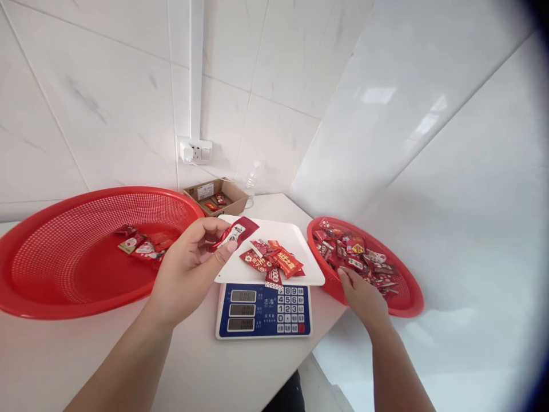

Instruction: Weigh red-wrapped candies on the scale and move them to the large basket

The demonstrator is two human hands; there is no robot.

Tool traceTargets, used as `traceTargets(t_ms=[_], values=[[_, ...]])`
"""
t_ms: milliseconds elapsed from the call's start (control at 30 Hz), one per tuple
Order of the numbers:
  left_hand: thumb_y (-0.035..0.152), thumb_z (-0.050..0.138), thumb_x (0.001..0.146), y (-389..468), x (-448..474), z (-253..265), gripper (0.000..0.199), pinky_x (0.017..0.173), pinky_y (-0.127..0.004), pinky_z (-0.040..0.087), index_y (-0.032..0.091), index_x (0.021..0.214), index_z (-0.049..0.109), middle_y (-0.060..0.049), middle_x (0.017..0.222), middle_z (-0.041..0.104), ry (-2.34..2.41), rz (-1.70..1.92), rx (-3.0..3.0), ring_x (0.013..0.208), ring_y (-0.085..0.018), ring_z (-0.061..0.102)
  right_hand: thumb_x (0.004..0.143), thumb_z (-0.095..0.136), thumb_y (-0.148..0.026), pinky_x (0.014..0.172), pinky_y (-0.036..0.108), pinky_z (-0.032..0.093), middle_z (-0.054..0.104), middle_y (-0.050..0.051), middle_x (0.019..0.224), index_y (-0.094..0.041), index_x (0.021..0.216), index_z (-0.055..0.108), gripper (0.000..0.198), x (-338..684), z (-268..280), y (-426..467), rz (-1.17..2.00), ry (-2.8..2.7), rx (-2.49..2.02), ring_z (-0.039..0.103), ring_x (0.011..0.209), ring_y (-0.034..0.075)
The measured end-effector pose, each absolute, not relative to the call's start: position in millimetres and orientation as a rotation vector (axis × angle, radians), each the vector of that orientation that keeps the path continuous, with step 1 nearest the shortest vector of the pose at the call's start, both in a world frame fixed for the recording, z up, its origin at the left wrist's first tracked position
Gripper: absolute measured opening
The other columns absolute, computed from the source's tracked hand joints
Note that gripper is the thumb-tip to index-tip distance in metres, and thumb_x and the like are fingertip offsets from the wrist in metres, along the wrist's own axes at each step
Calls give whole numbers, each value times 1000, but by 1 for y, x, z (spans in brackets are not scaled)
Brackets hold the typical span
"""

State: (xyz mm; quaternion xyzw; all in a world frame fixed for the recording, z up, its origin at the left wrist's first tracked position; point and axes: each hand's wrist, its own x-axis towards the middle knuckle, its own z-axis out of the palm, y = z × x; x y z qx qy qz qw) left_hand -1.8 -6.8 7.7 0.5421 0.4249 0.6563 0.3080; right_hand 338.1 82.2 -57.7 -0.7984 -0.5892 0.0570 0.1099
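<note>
Pinched between the thumb and fingers of my left hand (195,269) is a shiny red wrapped candy packet (237,232) with a white label. It hangs above the left side of the scale's white tray (306,269). A small pile of red candy packets (274,262) lies on that tray. Below it is the blue scale panel (265,310), with keys and three displays whose digits are hard to read. My right hand (364,294) is at the near edge of the right red basket (409,286), fingers drawn together beside its many wrapped candies (355,254). Whatever those fingers hold is hidden.
A larger red basket (38,292) with several packets (143,246) stands left on the white table (193,360). Behind the scale are a cardboard box (234,197) with a few packets and a clear plastic bottle (252,178). A wall socket (196,151) holds a plug.
</note>
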Motion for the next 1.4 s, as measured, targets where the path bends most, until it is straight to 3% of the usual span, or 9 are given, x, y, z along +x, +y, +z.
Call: traceTargets(t_ms=[267, 433, 567, 733, 967, 1233, 1400], values=[[38, 61, 89, -4, 1, 5, 16, 64, -25, 54, 25, 98, 60, 0, 89, 66, 1089, 1768, 1413, 76, -14, 63, 98, 23, -42, 71, 36, 48, 73, 14, 92, -22, 116, 65, 50, 316, -65, 75, -160, -1654, -2524, 69, 84, 27], [40, 52, 94, -5, -1, 3, 16, 58, -22, 48, 26, 99, 59, 3, 76, 58, 1210, 1792, 1468, 64, -10, 53, 97, 25, -40, 67, 35, 49, 73, 14, 87, -21, 115, 66, 49, 315, -69, 76, -219, -1633, -2495, 69, 79, 27], [40, 57, 91, -4, -1, 3, 18, 47, -21, 38, 24, 83, 58, 5, 64, 50, 1240, 1916, 1436, 54, -9, 44, 97, 26, -40, 66, 35, 49, 73, 15, 84, -20, 112, 67, 49, 315, -70, 76, -243, -1642, -2474, 69, 76, 27], [41, 66, 85, -3, -1, 4, 16, 44, -21, 36, 26, 83, 59, 5, 68, 55, 1180, 1970, 1322, 53, -9, 45, 97, 24, -39, 67, 36, 49, 73, 15, 86, -20, 111, 67, 49, 314, -69, 76, -228, -1637, -2484, 69, 78, 28], [42, 66, 84, -6, -3, 0, 15, 56, -25, 43, 28, 79, 67, 3, 72, 61, 1227, 1917, 1476, 67, -12, 54, 97, 24, -39, 68, 37, 49, 73, 15, 85, -19, 114, 66, 50, 314, -69, 76, -229, -1636, -2483, 69, 79, 28], [41, 69, 82, -6, 1, 5, 15, 43, -21, 42, 25, 81, 67, 6, 55, 53, 1240, 1937, 1388, 47, -9, 47, 98, 24, -40, 69, 36, 50, 73, 15, 86, -19, 112, 67, 49, 315, -73, 77, -250, -1633, -2496, 70, 80, 27], [38, 74, 77, -5, 2, 6, 31, 59, -24, 56, 25, 103, 63, 1, 79, 66, 1174, 1858, 1348, 66, -13, 63, 97, 26, -39, 67, 34, 49, 73, 15, 84, -19, 111, 68, 48, 315, -73, 77, -255, -1637, -2472, 69, 77, 26]])
